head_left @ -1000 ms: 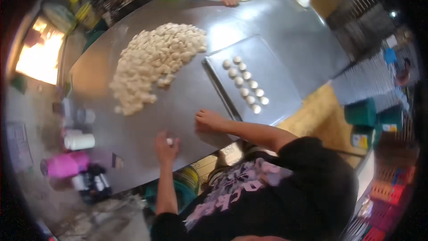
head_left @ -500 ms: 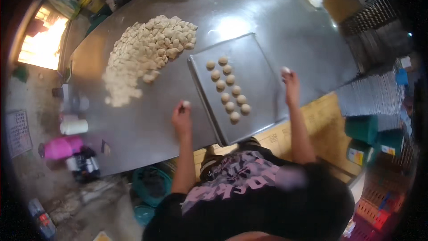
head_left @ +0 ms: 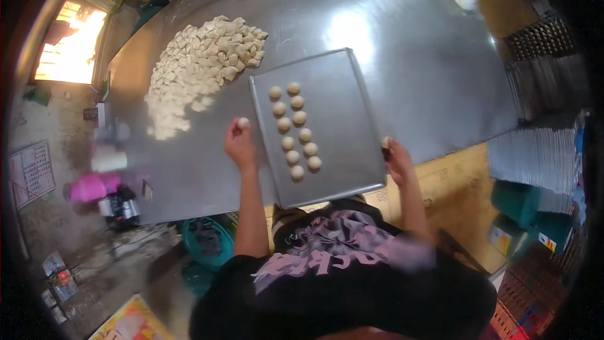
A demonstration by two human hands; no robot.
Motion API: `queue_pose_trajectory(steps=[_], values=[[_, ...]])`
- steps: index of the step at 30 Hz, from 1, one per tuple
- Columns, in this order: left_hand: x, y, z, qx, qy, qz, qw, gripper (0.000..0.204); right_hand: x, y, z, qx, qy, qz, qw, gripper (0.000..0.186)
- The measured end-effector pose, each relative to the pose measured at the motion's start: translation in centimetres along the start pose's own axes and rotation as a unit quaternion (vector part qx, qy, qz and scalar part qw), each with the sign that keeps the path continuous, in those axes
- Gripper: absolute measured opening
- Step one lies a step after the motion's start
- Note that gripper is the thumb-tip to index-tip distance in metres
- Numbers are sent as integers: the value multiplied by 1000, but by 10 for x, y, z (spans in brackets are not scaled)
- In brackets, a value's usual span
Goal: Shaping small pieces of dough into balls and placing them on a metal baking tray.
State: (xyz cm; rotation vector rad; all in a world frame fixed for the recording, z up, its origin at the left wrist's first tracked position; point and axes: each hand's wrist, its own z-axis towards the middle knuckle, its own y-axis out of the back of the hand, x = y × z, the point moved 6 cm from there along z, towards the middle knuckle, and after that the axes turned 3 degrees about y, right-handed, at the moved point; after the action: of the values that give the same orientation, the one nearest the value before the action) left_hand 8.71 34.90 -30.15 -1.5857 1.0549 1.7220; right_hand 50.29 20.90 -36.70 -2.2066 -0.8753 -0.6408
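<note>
A dough ball is pinched in the left hand at centre frame, and another in the right hand, which has been moved across the baking tray. Twelve balls are now counted there, two more than before.

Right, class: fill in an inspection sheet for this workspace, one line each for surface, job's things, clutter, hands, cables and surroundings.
Surface: large shiny steel table.
Job's things: grey metal baking tray with two rows of small round dough balls; heap of pale cut dough pieces to its left.
Clutter: pink container at the table's left edge.
Hands: left hand and right hand each hold a dough ball.
Cables: nothing seen.
Surroundings: stacked trays at right.
</note>
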Motion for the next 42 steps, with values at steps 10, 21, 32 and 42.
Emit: queue_pose_trajectory(steps=[10, 21, 32, 42], values=[[-97, -160, -22, 212, -335, 269, 878, 24, 124, -173, 59, 62, 488, -390, 779, 25], [-74, -161, -9, 168, -331, 305, 877, 27, 101, -225, 93, 144, 550, -580, 584, 27], [-28, -115, 39, 215, -183, 284, 916, 29, 29, -310, 104, 192, 495, -707, 466, 26], [-37, -90, 3, 225, -162, 253, 927, 28, 32, -295, 66, 193, 518, -679, 483, 18]])
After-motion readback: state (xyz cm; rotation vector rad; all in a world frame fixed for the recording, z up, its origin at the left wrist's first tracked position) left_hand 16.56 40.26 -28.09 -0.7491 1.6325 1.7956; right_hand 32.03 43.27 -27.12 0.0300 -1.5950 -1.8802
